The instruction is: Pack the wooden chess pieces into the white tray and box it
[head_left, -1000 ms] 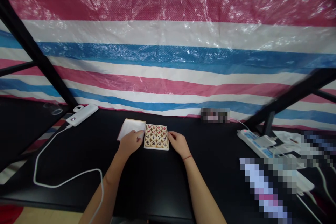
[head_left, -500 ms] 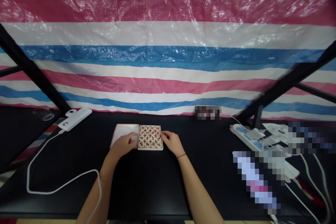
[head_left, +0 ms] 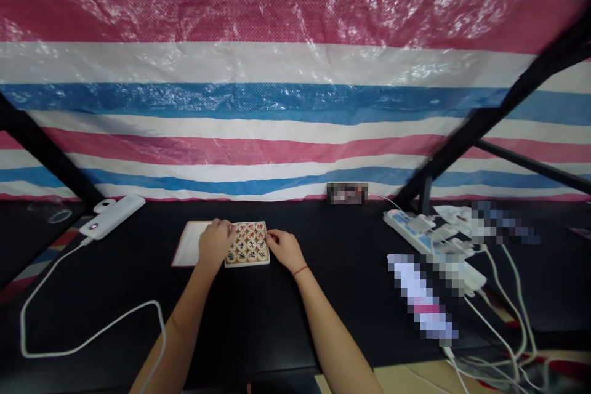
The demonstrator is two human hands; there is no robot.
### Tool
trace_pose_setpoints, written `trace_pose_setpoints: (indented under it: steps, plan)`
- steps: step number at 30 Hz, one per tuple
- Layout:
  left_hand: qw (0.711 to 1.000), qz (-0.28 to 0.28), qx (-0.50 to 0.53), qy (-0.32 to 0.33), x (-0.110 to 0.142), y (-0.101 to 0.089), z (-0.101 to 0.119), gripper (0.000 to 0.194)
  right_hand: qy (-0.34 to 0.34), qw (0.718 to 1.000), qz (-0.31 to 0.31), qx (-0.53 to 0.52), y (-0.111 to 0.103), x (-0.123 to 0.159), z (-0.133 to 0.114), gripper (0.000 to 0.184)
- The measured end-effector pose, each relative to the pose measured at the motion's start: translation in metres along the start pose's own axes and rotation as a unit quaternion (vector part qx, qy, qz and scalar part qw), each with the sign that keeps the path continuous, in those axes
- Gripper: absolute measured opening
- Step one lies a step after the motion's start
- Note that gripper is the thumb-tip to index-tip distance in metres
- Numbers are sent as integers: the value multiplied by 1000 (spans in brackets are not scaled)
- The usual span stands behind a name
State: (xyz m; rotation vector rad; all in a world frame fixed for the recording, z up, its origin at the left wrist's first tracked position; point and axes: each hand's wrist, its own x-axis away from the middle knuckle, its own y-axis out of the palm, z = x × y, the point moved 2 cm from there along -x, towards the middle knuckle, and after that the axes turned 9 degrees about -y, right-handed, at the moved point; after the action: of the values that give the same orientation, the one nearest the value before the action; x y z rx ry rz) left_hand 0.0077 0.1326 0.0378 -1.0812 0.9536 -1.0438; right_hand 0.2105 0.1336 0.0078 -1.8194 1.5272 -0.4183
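Note:
A shallow white box (head_left: pixel 247 264) lies on the black table, filled with round wooden xiangqi pieces (head_left: pixel 252 245). The far pieces carry red characters, the near ones black. My left hand (head_left: pixel 215 245) reaches over the box's left edge. Its fingers are curled down at the far left corner piece, which they partly cover; whether that piece is lifted cannot be seen. With its fingers drawn together, my right hand (head_left: pixel 285 249) grips the box's right edge. The box lid (head_left: pixel 185 247), white inside, rests flat to the left, partly behind my left hand.
A white power bank (head_left: pixel 113 217) with a cable (head_left: pixel 92 355) stands at the back left. On the right lie a power strip (head_left: pixel 406 229) with plugs and cords and a blurred-out item (head_left: pixel 422 298). Striped sheeting (head_left: pixel 258 148) hangs behind, between black frame bars.
My left hand has moved right, from above the lid to the far left corner of the pieces. My right hand stays at the box's right edge. The whole view has shifted slightly.

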Motion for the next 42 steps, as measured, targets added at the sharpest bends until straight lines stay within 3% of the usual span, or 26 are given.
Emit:
trace_pose_setpoints:
  steps: [6,9,12,14,17,21,23,24,27,29,35,42]
  plan:
    - [999,22,34,17,2,-1,3,21,3,1000,11,17,0,2,-3,22]
    - [996,35,78,2,3,-1,3,15,-15,996,68,51,0,5,-11,22]
    - [977,42,208,14,2,-3,5,15,-98,984,139,44,0,7,-26,30]
    - [944,-13,324,57,0,-2,10,19,-159,974,160,12,1,7,-34,35]
    - [881,-125,444,100,-3,0,20,25,-206,965,160,-38,5,6,-39,27]
    - [843,-178,499,98,-7,3,27,28,-222,960,158,-64,11,5,-37,23]
    - [850,-170,487,110,-9,3,25,28,-221,960,162,-50,11,2,-33,23]
    - [867,-148,463,115,-10,3,21,28,-217,961,168,-37,9,0,-30,23]
    - [950,-5,297,93,-15,0,2,28,-178,959,218,19,-3,-7,-13,21]
    - [982,67,169,57,-18,0,-11,31,-131,956,257,57,-13,-10,5,21]
    - [999,28,16,43,-18,8,-19,31,23,963,217,160,-15,-12,43,13]
    - [999,34,-5,36,-12,3,-6,37,4,955,258,146,-3,-9,35,21]
